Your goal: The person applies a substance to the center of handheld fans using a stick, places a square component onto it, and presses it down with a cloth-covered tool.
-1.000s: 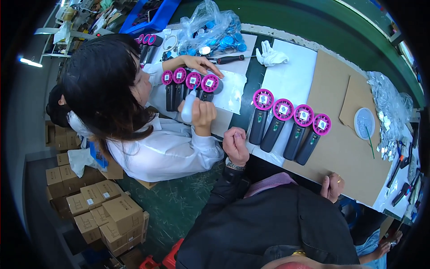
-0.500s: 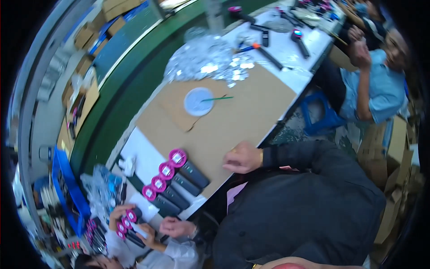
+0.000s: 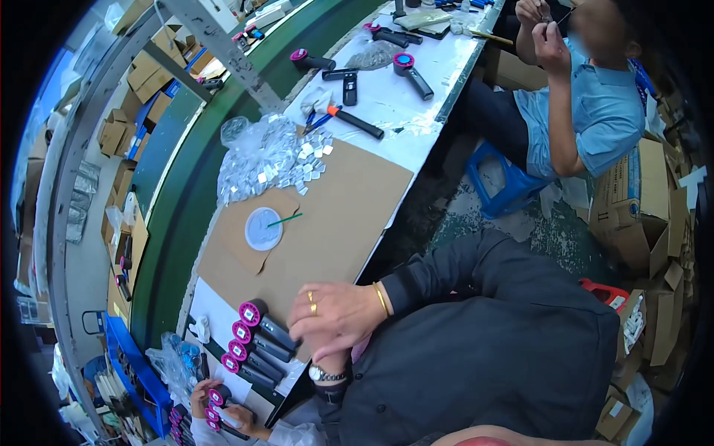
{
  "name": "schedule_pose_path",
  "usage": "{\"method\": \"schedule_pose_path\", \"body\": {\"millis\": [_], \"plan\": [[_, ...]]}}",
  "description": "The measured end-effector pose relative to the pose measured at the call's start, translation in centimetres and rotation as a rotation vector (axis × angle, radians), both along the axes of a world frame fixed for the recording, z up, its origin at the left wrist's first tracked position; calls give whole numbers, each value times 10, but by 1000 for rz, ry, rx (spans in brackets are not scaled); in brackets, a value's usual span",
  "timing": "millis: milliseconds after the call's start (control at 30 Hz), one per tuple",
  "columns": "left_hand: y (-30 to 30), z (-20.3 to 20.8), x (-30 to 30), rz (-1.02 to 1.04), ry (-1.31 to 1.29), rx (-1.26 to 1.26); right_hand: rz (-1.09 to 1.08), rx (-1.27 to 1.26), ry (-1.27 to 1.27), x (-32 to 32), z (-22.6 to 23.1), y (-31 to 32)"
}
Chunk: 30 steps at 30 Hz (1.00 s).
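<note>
My right hand (image 3: 335,314), with a ring and a gold bracelet, lies across my left hand (image 3: 327,348) at the table's near edge. Its fingers are loosely stretched, with nothing in them. The left hand wears a wristwatch; its fingers are mostly hidden underneath. Close by on the left, several black-handled devices (image 3: 274,330) with round magenta-rimmed heads lie in a row. Past the hands, a white round tub (image 3: 264,228) with a green stick (image 3: 285,220) sits on a brown cardboard sheet (image 3: 335,201). Small shiny square pieces (image 3: 306,165) spill from a clear plastic bag (image 3: 256,160).
A hammer (image 3: 355,123) and more devices (image 3: 413,76) lie up the table. A person in light blue (image 3: 595,104) sits right, near a blue stool (image 3: 502,182) and cardboard boxes (image 3: 632,189). Another person's hands (image 3: 238,418) handle similar devices at lower left. A metal post (image 3: 223,52) stands beyond.
My hands, apart before, have come together, the right now over the left. The view has shifted, so the table sits further left and lower. The seated person's hands are higher.
</note>
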State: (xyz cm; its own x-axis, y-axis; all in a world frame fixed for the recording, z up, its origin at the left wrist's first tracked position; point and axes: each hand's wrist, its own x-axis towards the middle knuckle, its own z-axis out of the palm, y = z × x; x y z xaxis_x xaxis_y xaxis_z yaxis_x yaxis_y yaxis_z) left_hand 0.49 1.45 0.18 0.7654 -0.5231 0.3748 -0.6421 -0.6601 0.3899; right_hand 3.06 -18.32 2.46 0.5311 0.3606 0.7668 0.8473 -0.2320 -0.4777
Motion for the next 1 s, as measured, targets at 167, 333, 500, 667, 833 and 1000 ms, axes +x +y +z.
{"method": "schedule_pose_path", "body": {"millis": [167,333,500,667,833,1000], "plan": [[-32,-25,10,-116,149,169,23,-113,58,-5,-16,-35],[-75,-23,15,-172,241,203,-56,-117,-189,-5,-25,-59],[-133,3,29,-169,307,106,37,-183,-216,1,-15,-88],[-165,19,27,-149,325,24,-17,-62,-45,13,-30,-113],[-161,-15,37,-227,225,126,-5,-183,-121,-3,-33,-94],[-149,-12,24,-245,168,117,120,-8,-248,6,-45,-88]]}}
